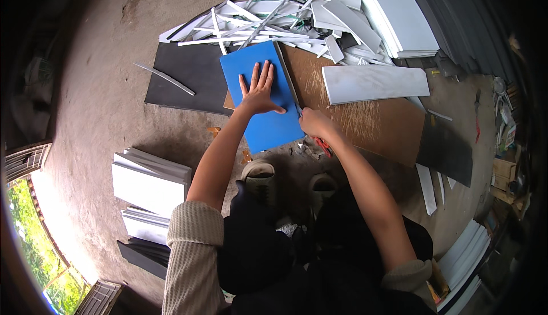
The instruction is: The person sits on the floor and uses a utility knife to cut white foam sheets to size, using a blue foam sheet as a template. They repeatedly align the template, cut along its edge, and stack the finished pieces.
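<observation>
A blue rectangular sheet (240,67) lies in front of me on a scratched brown board (394,124). My left hand (260,95) presses flat on the sheet with its fingers spread and holds nothing. At the sheet's right edge, my right hand (315,123) is closed round a slim tool that looks like a cutter knife (299,110). Only its pale tip shows; the fingers hide the rest. A narrow dark strip (288,72) runs along that same edge. Below the right hand, a red-handled tool (323,146) lies on the floor, partly covered by the wrist.
A heap of white offcuts (268,21) is piled beyond the boards. A black sheet (188,78) lies to the left and a white panel (377,84) to the right. Stacked white sheets (149,181) stand at the left, near my shoes (260,181). Taller white panels (394,18) fill the far right.
</observation>
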`<state>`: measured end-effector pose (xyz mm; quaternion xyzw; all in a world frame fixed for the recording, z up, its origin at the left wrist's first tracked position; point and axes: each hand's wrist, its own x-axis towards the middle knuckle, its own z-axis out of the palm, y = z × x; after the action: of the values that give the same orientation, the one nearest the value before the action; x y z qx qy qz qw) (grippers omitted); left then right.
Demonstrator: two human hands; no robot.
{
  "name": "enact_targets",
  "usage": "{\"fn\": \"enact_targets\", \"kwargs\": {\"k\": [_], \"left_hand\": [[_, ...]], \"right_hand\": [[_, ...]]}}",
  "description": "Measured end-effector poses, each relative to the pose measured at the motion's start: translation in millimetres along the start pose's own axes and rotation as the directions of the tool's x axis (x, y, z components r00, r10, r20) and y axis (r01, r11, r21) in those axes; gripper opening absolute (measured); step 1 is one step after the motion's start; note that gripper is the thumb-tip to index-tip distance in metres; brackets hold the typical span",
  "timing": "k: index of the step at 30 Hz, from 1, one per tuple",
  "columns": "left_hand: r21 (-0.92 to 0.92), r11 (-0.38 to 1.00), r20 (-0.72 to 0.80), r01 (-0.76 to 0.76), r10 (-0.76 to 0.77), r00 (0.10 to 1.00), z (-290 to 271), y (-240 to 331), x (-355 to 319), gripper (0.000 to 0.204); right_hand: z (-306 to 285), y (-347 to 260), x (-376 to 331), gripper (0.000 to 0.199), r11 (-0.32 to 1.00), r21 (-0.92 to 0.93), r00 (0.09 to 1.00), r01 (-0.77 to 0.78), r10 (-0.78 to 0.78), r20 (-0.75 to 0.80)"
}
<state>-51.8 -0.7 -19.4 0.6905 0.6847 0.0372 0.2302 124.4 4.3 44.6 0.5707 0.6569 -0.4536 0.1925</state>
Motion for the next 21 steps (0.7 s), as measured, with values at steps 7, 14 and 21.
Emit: {"fn": "enact_targets", "kwargs": {"k": [7, 14, 21], "left_hand": [[0.014, 1.0, 0.023, 0.009, -0.009, 1.0, 1, 1, -1, 0.133], [0.027, 0.999, 0.042, 0.017, -0.018, 0.999, -2, 4, 3, 0.133], [-0.014, 1.0, 0.024, 0.012, -0.011, 1.0, -6, -1, -3, 0.134]], "right_hand": [[58, 54, -35, 0.03, 0.991, -0.049, 0.979, 0.126, -0.132, -0.155], [59, 56, -50, 0.031, 0.987, -0.15, 0.988, 0.058, -0.078, -0.134], [-23, -1, -19, 0.027, 0.963, -0.217, 0.944, 0.159, -0.212, -0.252]]}}
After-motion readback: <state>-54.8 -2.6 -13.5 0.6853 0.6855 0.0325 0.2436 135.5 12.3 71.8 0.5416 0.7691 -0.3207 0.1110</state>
